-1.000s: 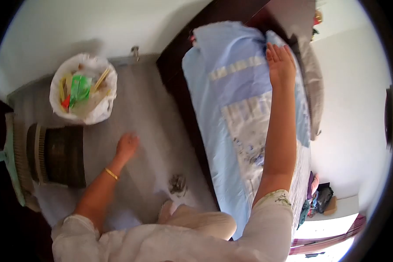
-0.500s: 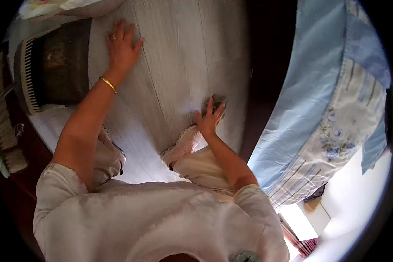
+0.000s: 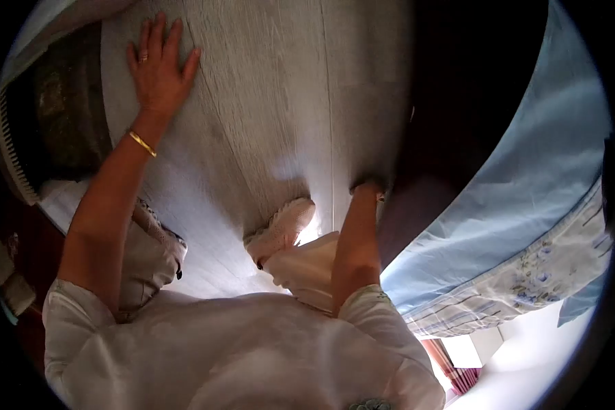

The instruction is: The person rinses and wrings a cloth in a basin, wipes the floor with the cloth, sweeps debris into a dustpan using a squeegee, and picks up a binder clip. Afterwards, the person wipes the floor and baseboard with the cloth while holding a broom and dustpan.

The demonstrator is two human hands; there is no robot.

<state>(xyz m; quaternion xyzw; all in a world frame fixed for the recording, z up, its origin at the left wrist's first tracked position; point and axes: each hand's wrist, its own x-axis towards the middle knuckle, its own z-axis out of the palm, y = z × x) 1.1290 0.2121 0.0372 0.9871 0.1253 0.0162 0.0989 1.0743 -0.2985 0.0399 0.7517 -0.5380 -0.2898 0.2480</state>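
My left hand (image 3: 160, 72) lies palm down with its fingers spread on the grey wood-look floor (image 3: 260, 89). It wears a ring, and a gold bracelet (image 3: 143, 144) circles the wrist. My right hand (image 3: 369, 187) is low beside the dark base of the bed (image 3: 451, 102), in front of my shoe. Its fingers are lost in shadow, so their grip cannot be made out. A small dark edge shows next to this hand, too unclear to name.
A pink shoe (image 3: 290, 222) is on my right foot, with my other shoe (image 3: 164, 236) to the left. Light blue bedding (image 3: 485, 212) hangs at the right. At the left is a dark object with a comb-like edge (image 3: 15, 147).
My right hand has moved right and closer to me, toward the bed base; its spread fingers no longer show. The grey item under it is mostly out of sight. The view has shifted.
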